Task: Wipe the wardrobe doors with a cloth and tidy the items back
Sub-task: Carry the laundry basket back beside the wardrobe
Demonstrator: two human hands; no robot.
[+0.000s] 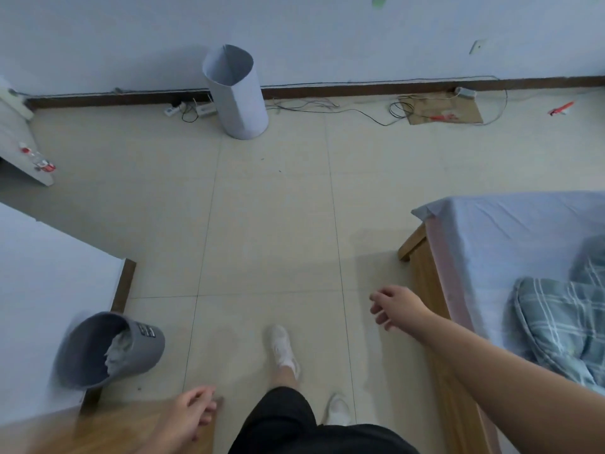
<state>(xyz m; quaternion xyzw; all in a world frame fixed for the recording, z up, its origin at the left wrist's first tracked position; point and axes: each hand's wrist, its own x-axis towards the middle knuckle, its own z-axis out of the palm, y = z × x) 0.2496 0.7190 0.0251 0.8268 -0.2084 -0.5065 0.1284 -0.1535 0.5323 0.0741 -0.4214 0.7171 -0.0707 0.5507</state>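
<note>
Neither cloth nor wardrobe is shown, so no bearing can be judged; the left hand (193, 414) is held empty and loosely curled near the grey bin (108, 350), the right hand (397, 306) likewise, well apart from it.

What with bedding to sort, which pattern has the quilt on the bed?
The quilt is teal-grey plaid with white lines, head view.

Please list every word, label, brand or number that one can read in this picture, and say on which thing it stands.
No text here can be read.
On the grey waste bin: a black label with white marks, too blurred to read.
On the plastic bottle at far left: a red label, too small to read.
On the brown cardboard at upper right: red print, too small to read.
</note>
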